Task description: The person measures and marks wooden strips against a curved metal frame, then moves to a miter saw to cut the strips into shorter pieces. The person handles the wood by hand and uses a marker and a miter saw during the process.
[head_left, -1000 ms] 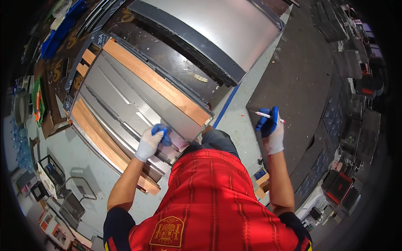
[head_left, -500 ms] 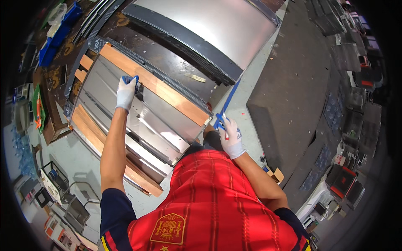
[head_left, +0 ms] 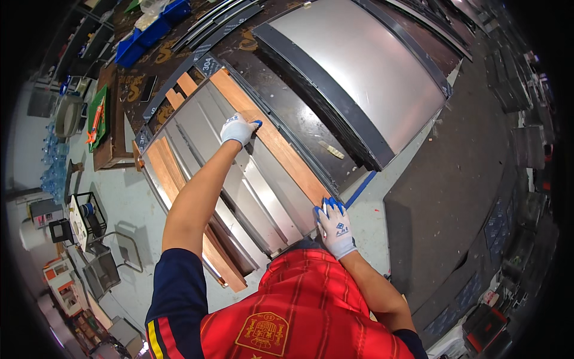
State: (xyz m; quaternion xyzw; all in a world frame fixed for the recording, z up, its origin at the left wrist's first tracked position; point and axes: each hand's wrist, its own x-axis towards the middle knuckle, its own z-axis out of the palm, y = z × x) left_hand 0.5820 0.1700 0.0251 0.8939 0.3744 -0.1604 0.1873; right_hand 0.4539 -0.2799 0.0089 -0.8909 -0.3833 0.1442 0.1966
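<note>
My left hand point(head_left: 238, 130), in a white glove with blue fingertips, is closed over the metal panel point(head_left: 206, 116) beside a wooden strip point(head_left: 269, 134). Something dark shows under its fingers, too hidden to name. At the strip's near right end rests my right hand point(head_left: 336, 226), gloved the same way, its fingers spread over the wood and the panel's corner. The panel is grey and shiny, with long ribs running along it. More wooden strips point(head_left: 164, 161) lie along its left side.
A stack of dark-edged sheet panels point(head_left: 365, 66) lies on the worktable ahead. Blue bins point(head_left: 140, 45) stand at the far left. Dark matting point(head_left: 436, 197) covers floor to the right. A metal-framed chair point(head_left: 104, 269) stands at the lower left.
My view has swung left, so the bench appears further right. My right hand has come down onto the wooden strip's end. My left hand stays closed near the strip's inner edge.
</note>
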